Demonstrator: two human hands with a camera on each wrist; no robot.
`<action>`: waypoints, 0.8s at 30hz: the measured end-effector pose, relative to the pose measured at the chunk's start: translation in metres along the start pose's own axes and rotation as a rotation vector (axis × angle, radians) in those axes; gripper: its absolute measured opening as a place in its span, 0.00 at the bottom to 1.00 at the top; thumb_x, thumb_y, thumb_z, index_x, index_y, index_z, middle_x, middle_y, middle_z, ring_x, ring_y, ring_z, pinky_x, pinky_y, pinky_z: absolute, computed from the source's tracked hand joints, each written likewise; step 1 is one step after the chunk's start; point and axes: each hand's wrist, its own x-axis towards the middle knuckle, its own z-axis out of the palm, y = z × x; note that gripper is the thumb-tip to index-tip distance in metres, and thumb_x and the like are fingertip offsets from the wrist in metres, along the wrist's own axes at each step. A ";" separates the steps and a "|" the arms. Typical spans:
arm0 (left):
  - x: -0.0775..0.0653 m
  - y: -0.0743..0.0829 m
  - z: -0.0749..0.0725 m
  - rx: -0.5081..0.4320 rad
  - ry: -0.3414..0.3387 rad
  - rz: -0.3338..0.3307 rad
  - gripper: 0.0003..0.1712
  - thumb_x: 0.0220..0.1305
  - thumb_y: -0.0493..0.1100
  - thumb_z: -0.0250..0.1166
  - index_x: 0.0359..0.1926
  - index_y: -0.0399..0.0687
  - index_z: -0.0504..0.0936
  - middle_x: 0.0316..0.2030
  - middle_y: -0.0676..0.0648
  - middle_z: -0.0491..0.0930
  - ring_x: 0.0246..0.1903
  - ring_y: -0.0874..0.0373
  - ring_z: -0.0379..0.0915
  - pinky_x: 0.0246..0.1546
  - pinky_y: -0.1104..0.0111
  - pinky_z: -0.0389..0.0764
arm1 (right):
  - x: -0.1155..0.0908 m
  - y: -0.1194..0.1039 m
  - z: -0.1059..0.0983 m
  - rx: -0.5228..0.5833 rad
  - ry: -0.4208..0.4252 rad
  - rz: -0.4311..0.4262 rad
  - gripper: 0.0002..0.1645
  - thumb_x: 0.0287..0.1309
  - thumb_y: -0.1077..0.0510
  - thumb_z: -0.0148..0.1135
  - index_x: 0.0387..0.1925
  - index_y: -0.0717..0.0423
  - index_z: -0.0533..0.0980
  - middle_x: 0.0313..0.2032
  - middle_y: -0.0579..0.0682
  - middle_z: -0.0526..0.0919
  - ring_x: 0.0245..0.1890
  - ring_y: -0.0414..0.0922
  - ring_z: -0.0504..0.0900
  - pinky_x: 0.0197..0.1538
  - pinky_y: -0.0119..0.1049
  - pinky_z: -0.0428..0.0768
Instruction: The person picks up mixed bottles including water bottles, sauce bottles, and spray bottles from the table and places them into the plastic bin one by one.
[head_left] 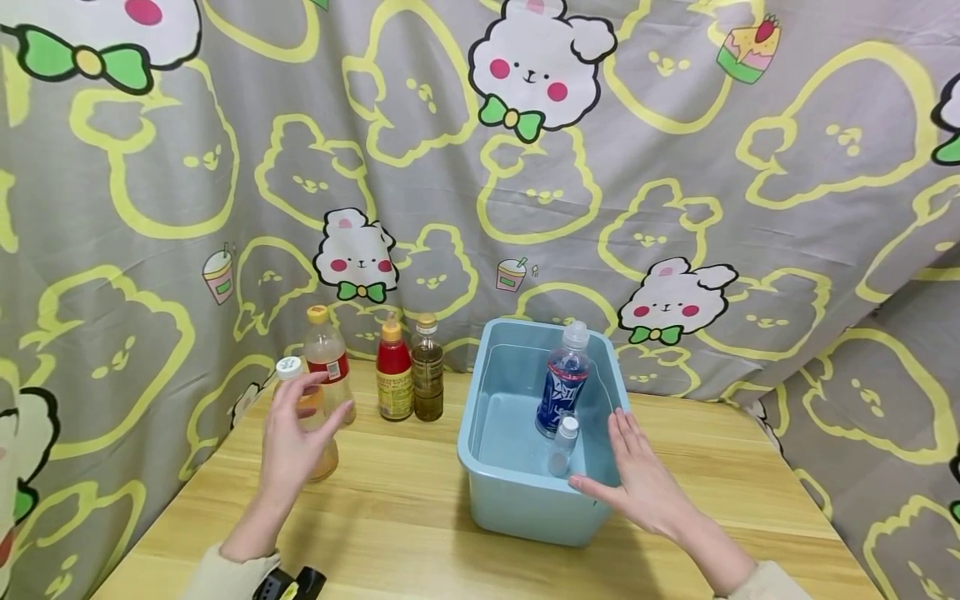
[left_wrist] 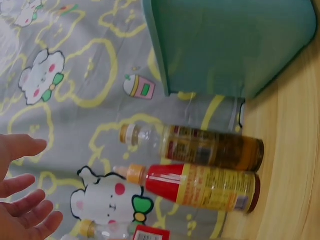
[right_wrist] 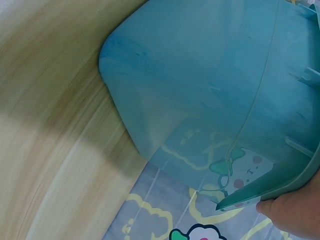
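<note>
My left hand [head_left: 296, 429] is at the left, thumb and fingers apart, overlapping a bottle with a white cap [head_left: 288, 367] in the head view. The left wrist view shows that hand's fingers [left_wrist: 30, 210] spread with nothing between them. My right hand [head_left: 645, 483] rests at the right rim of a light blue plastic bin [head_left: 525, 504], fingers straight and thumb along the front corner. Inside the bin stand a dark blue-labelled bottle with a clear cap [head_left: 564, 387] and a small clear bottle with a white cap [head_left: 562, 450].
Behind the left hand stands a yellow-capped bottle with a red label [head_left: 327, 354]. Between it and the bin are a red and yellow sauce bottle [head_left: 394, 383] and a dark sauce bottle [head_left: 428, 375]. A patterned curtain [head_left: 435, 192] hangs behind the wooden table [head_left: 397, 517].
</note>
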 end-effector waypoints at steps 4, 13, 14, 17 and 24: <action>0.001 -0.004 -0.005 0.024 0.041 -0.001 0.29 0.43 0.33 0.71 0.48 0.34 0.71 0.45 0.38 0.69 0.43 0.46 0.67 0.35 0.77 0.68 | -0.001 0.001 0.000 0.002 -0.002 0.005 0.61 0.46 0.30 0.54 0.63 0.73 0.47 0.64 0.67 0.45 0.65 0.59 0.41 0.61 0.55 0.49; 0.007 -0.019 -0.011 0.025 0.089 -0.049 0.36 0.40 0.32 0.72 0.52 0.32 0.67 0.48 0.34 0.63 0.47 0.41 0.60 0.45 0.52 0.64 | -0.001 0.002 0.003 -0.005 -0.005 0.012 0.61 0.46 0.29 0.52 0.63 0.71 0.47 0.65 0.66 0.44 0.65 0.59 0.41 0.61 0.55 0.49; 0.008 -0.019 -0.011 0.027 0.087 -0.063 0.37 0.40 0.33 0.72 0.53 0.32 0.66 0.48 0.34 0.63 0.48 0.41 0.60 0.46 0.51 0.63 | -0.001 0.002 0.003 -0.006 -0.004 0.011 0.61 0.46 0.29 0.52 0.63 0.71 0.47 0.65 0.66 0.44 0.65 0.59 0.41 0.61 0.55 0.49; 0.012 -0.022 -0.012 0.029 0.094 -0.081 0.37 0.40 0.33 0.72 0.54 0.32 0.65 0.49 0.34 0.62 0.48 0.40 0.59 0.47 0.49 0.61 | -0.001 0.002 0.003 -0.005 0.000 0.007 0.61 0.46 0.29 0.53 0.63 0.72 0.47 0.65 0.66 0.44 0.65 0.59 0.41 0.61 0.55 0.49; 0.024 -0.031 -0.013 0.058 0.087 -0.118 0.39 0.41 0.36 0.72 0.55 0.33 0.64 0.51 0.34 0.61 0.52 0.38 0.58 0.50 0.46 0.60 | 0.000 0.002 0.002 -0.011 0.004 0.004 0.61 0.46 0.29 0.52 0.63 0.71 0.47 0.65 0.66 0.45 0.64 0.59 0.41 0.61 0.55 0.50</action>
